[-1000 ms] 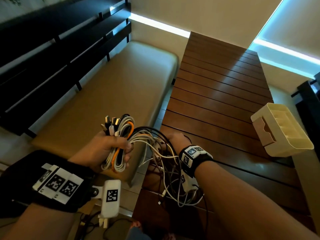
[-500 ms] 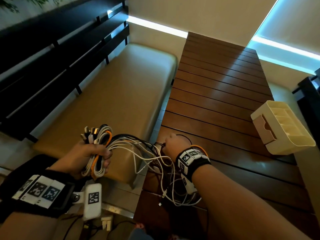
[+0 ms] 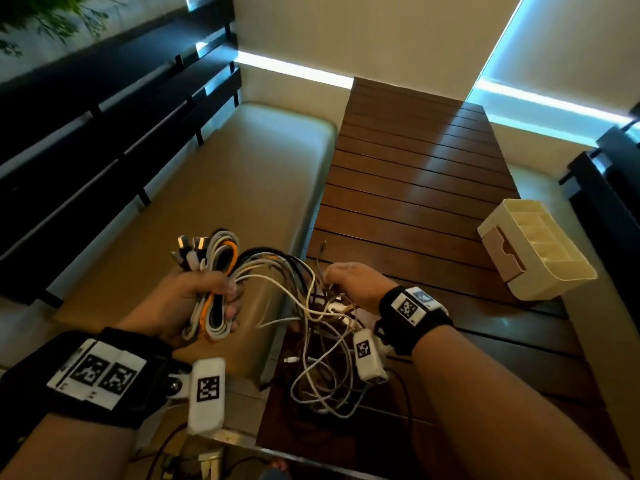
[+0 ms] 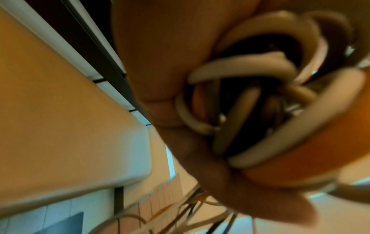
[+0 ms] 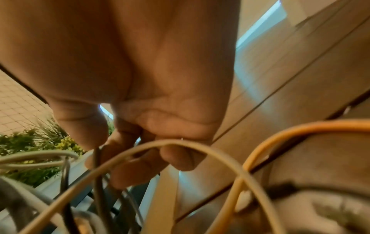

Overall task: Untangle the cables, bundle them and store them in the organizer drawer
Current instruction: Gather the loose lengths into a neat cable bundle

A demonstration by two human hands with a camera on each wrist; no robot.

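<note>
The left hand [image 3: 194, 299] stays out of it, clenched around the coiled cable bundle [image 3: 211, 292] to keep gathered loops together, while the right hand [image 3: 349, 282] pinches a thin dark cable [image 5: 98, 171] from the tangle [image 3: 325, 341] at the slatted table's [image 3: 415, 188] near-left edge, apparently to free it, the organizer drawer [image 3: 533, 251] waiting at the right edge.

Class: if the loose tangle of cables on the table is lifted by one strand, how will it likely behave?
The tangle of cables looks floppy: thin strands sag in loops. Crossed strands would probably drag up together. Ends hanging over the table edge may swing.
</note>
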